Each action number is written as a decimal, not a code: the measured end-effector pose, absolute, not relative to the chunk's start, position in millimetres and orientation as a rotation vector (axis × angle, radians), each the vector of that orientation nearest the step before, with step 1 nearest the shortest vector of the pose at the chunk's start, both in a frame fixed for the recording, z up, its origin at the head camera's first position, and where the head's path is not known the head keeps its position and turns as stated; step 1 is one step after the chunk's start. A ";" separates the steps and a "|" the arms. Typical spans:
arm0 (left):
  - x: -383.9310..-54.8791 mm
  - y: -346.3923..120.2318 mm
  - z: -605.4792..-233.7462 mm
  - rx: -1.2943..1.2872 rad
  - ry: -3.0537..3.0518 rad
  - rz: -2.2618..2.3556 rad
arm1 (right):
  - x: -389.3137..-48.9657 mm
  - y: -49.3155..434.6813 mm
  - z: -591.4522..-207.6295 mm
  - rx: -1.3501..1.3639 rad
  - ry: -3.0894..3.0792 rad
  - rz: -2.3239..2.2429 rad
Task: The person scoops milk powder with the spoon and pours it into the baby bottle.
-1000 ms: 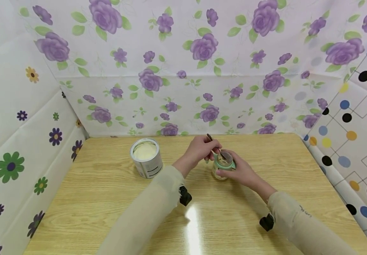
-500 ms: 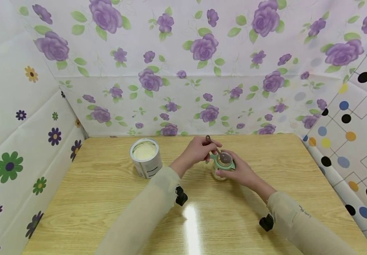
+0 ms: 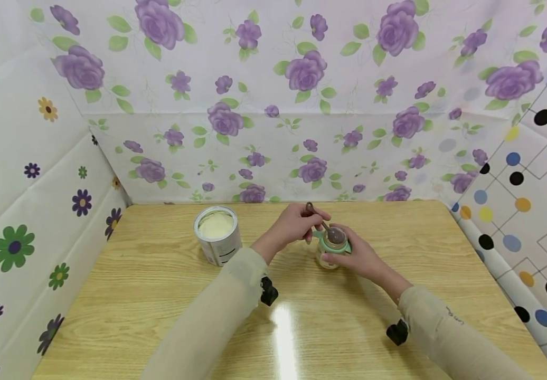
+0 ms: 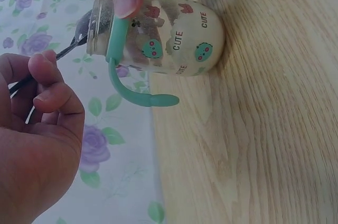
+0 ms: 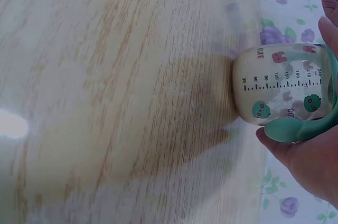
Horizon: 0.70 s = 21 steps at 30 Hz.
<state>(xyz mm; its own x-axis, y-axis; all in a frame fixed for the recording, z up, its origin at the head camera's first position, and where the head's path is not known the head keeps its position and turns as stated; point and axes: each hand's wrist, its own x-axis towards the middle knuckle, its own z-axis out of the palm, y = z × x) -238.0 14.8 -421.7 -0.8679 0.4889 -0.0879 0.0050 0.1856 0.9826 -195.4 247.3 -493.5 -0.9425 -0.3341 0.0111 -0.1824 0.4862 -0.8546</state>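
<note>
My left hand (image 3: 297, 222) pinches the handle of a dark spoon (image 4: 66, 51); the spoon's bowl sits at the mouth of a clear baby bottle (image 4: 174, 36). The bottle has a green two-handled collar, printed measuring marks, "CUTE" lettering and little cartoon figures. Pale powder shows inside it. With its thumb and fingers around the green collar, my right hand (image 3: 356, 252) holds the bottle upright on the table. In the right wrist view, the right hand's fingers (image 5: 317, 168) lie along the green handle (image 5: 288, 129).
An open metal can (image 3: 221, 248) filled with pale powder stands to the left of the bottle on the wooden table (image 3: 159, 301). Flowered sheets (image 3: 264, 137) rise behind the table and on its left; a dotted sheet (image 3: 516, 211) hangs on the right.
The spoon has turned in my left hand, so its bowl now shows its rounded back at the bottle's mouth. My right hand and the bottle stay in place.
</note>
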 end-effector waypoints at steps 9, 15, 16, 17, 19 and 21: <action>-236.2 14.9 -416.2 0.502 2.091 1.703 | -196.2 246.7 -493.8 -0.419 2.584 -1.440; -236.1 11.2 -413.3 0.511 2.081 1.689 | -195.4 246.8 -492.6 -0.440 2.557 -1.458; -236.2 10.4 -413.1 0.513 2.085 1.684 | -195.8 246.8 -492.8 -0.435 2.557 -1.455; -236.4 9.8 -412.7 0.514 2.089 1.681 | -196.1 246.8 -492.9 -0.434 2.558 -1.450; -237.1 9.0 -412.1 0.518 2.104 1.680 | -196.8 247.2 -493.4 -0.430 2.559 -1.451; -236.9 9.1 -411.3 0.520 2.131 1.677 | -197.1 247.4 -493.7 -0.427 2.561 -1.451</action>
